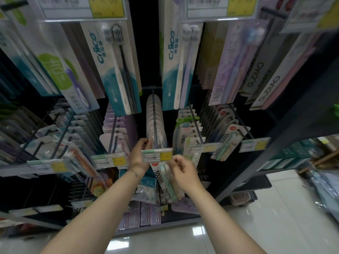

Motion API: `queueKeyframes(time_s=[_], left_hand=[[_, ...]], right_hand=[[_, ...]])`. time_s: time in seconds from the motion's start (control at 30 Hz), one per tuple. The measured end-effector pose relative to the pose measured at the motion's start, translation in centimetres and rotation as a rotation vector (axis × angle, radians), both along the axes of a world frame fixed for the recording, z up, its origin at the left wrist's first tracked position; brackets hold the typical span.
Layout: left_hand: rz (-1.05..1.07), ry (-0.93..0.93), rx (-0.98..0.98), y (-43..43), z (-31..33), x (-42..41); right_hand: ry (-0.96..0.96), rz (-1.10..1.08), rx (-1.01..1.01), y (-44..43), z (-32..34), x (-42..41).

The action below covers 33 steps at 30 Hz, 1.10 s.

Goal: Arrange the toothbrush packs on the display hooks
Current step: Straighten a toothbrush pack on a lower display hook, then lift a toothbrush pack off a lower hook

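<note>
A person faces a dark display rack [286,110] crowded with hanging toothbrush packs. At the front end of the middle hook [154,114], just beneath its white and yellow price tag [157,155], the right hand [183,170] pinches the upper edge of a toothbrush pack [166,182] with curled fingers. The pack is long and narrow, a clear blister on white card printed "10000" in black, with "GODIAO" lower down and a red round sticker near its top. Pale green and pink brushes show inside. It hangs tilted, its bottom slanting down to the right. The left hand [139,153] curls round the left edge of the clear packs [154,129] already filling that hook. Matching "10000" packs [227,142] hang on a hook further right.
</note>
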<state>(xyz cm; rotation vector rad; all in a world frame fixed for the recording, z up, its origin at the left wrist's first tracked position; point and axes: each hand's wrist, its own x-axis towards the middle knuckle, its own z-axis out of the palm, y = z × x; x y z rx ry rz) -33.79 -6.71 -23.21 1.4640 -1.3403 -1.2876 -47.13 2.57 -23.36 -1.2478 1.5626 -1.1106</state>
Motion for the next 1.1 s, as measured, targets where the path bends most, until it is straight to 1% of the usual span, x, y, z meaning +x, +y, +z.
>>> queueKeyframes(time_s=[0.1, 0.17, 0.2, 0.23, 0.33, 0.4, 0.43, 0.53, 0.63, 0.7, 0.77, 0.83, 1.1], left_hand=[[0.002, -0.1, 0.082, 0.2, -0.8, 0.0], [-0.012, -0.258, 0.088, 0.8, -1.5, 0.2], [-0.037, -0.297, 0.095, 1.3, -1.6, 0.3], [-0.06, -0.265, 0.124, 1.7, -1.9, 0.4], [-0.126, -0.067, 0.262, 2.9, -1.5, 0.4], [-0.177, 0.044, 0.265, 3.6, -0.9, 0.8], [-0.221, 0.056, 0.246, 4.0, -0.4, 1.0], [-0.369, 0.007, 0.182, 5.2, 0.9, 1.3], [-0.452, 0.002, 0.142, 5.9, 1.5, 1.0], [-0.488, 0.035, 0.097, 6.4, 1.5, 0.7], [-0.511, 0.119, 0.049, 6.7, 1.4, 0.3], [-0.537, 0.151, 0.011, 6.8, 0.9, -0.2], [-0.508, 0.093, -0.068, 7.5, -0.4, -3.8]], right_hand=[[-0.002, -0.048, -0.007, 0.6, -0.5, -0.5], [-0.016, -0.08, -0.015, 0.9, -0.7, -0.7], [-0.024, -0.097, -0.011, 1.1, -0.8, -0.8], [-0.031, -0.12, -0.008, 1.3, -0.8, -0.8], [-0.018, -0.202, -0.023, 1.8, -0.6, -0.8], [0.0, -0.248, -0.034, 2.1, -0.6, -0.8], [-0.001, -0.27, -0.038, 2.3, -0.6, -0.8], [-0.013, -0.328, -0.048, 2.8, -0.7, -0.8], [-0.019, -0.364, -0.076, 3.4, -0.5, -1.0], [-0.022, -0.363, -0.084, 3.9, -0.3, -1.4], [-0.037, -0.346, -0.087, 4.2, -0.2, -1.8], [-0.05, -0.329, -0.09, 4.4, -0.1, -2.3], [-0.056, -0.259, -0.099, 4.8, 0.2, -6.0]])
